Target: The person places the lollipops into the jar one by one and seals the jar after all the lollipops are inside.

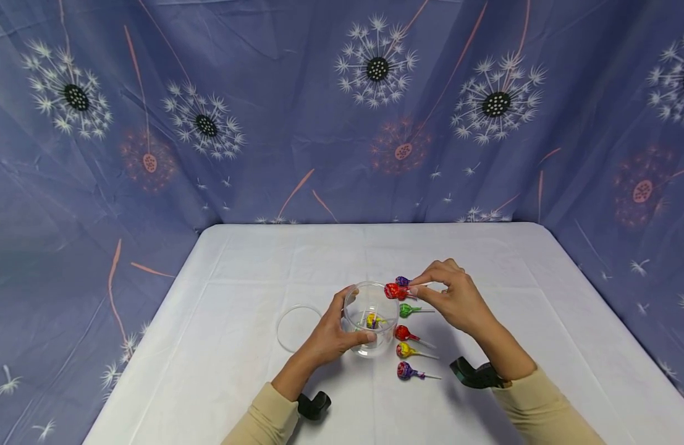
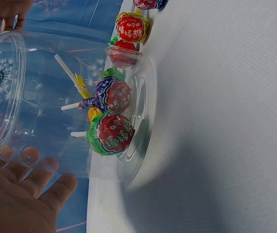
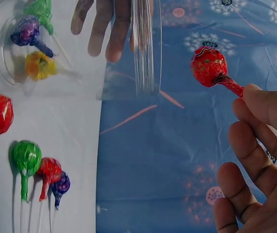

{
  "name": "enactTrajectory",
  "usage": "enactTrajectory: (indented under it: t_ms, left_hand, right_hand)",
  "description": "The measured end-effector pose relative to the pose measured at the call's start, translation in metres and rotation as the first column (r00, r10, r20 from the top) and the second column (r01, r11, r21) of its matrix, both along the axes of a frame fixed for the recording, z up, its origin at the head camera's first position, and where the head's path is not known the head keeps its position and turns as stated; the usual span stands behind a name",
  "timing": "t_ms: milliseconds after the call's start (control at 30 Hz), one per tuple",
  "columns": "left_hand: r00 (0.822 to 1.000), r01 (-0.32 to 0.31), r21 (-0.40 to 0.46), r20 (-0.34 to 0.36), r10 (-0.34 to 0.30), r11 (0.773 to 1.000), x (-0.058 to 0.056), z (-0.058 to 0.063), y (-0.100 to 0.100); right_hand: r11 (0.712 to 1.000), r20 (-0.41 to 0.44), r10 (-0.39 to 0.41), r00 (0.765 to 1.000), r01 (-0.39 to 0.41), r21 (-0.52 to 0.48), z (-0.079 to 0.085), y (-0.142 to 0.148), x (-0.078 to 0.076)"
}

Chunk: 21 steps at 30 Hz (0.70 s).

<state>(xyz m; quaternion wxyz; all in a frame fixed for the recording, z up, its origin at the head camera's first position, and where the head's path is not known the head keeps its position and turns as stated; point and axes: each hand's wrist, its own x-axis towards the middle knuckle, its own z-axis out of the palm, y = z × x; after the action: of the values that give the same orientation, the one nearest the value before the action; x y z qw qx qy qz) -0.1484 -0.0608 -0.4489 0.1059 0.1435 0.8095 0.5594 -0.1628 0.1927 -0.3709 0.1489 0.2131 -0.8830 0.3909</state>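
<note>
My left hand [image 1: 333, 334] grips a clear plastic jar [image 2: 56, 121] by its side, the thumb in front and the fingers around the far wall. At the jar's bottom lie a green-wrapped lollipop [image 2: 110, 134], a purple lollipop [image 2: 113, 95] and a yellow lollipop [image 3: 40, 66]. Beside the jar's rim, my right hand [image 1: 453, 295] pinches a red lollipop [image 3: 209, 67] between thumb and index finger, its wrapped head pointing toward the jar. The pinched end of its stick is hidden by the fingers.
Right of the jar, a column of lollipops lies on the white table [image 1: 253, 383]: purple [image 1: 403, 281], green [image 1: 406, 310], red [image 1: 403, 333], yellow [image 1: 405, 350] and another purple one [image 1: 405, 371], among others. A clear round lid [image 1: 278, 334] lies left of the jar. A patterned curtain [image 1: 297, 123] hangs behind.
</note>
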Motion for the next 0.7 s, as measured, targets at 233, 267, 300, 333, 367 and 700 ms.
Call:
enactTrajectory:
  t_ms: [233, 267, 300, 333, 367, 700]
  left_hand:
    - [1.0, 0.0, 0.013, 0.001, 0.0, 1.0, 0.0, 0.0, 0.001]
    - [1.0, 0.001, 0.014, -0.001, -0.001, 1.0, -0.001, 0.0, 0.001]
    - [1.0, 0.001, 0.015, -0.003, -0.001, 1.0, -0.001, 0.0, 0.001]
    - [1.0, 0.001, 0.014, -0.007, -0.001, 1.0, -0.001, 0.0, 0.001]
    - [1.0, 0.002, 0.014, -0.011, -0.001, 1.0, -0.001, -0.001, 0.0]
    - [0.999, 0.017, 0.007, -0.031, -0.017, 1.0, -0.001, -0.001, -0.001]
  right_hand:
    - [0.999, 0.013, 0.04, 0.999, -0.04, 0.012, -0.001, -0.012, -0.003]
    - [0.999, 0.016, 0.043, 0.999, -0.043, 0.014, -0.002, -0.013, -0.003]
    - [0.999, 0.022, 0.044, 0.999, -0.044, 0.018, -0.003, -0.015, -0.003]
    - [0.999, 0.026, 0.047, 0.999, -0.048, 0.02, -0.003, -0.017, -0.004]
    - [0.998, 0.032, 0.051, 0.998, -0.051, 0.02, -0.004, -0.018, -0.004]
    - [0.993, 0.059, 0.069, 0.996, -0.074, 0.088, -0.007, -0.038, -0.005]
